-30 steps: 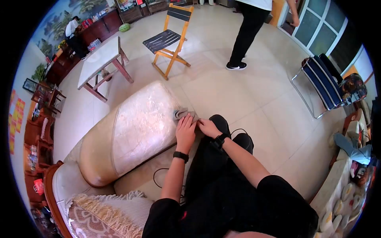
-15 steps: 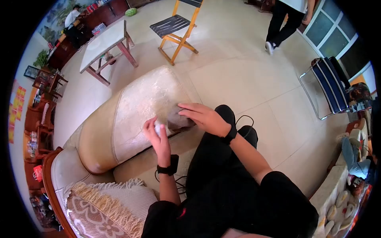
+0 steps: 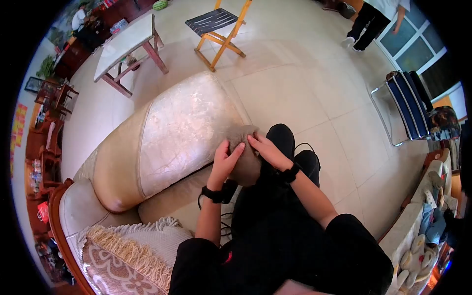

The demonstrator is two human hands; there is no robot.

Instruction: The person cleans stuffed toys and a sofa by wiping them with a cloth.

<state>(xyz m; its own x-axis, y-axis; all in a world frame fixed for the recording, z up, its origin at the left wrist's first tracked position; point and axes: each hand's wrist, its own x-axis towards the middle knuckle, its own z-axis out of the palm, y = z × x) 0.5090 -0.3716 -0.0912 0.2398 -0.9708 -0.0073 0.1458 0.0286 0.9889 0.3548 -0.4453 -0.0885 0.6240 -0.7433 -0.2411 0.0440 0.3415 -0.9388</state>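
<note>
A grey-brown piece of soft cloth (image 3: pixel 247 169) hangs between my hands in front of the cream sofa armrest (image 3: pixel 182 130), close to my knees. My left hand (image 3: pixel 224 164) grips its left side, thumb along the upper part. On the other side, my right hand (image 3: pixel 268 151) has its thumb and fingers closed on the cloth's upper right edge. Both wrists wear black bands. Parts of the fingers are hidden behind the cloth, and I cannot make out whether anything else is held there.
A fringed cushion (image 3: pixel 130 260) lies on the sofa at my left. Beyond the armrest stand a white-topped table (image 3: pixel 125 46) and a folding chair (image 3: pixel 214 22). A blue chair (image 3: pixel 405 105) is at the right. One person (image 3: pixel 371 22) is at the upper right, another (image 3: pixel 81 22) at the far left.
My hands have come together on the cloth, which is now lifted off the armrest and drawn toward my knees. A small whitish thing at my left fingers is no longer visible.
</note>
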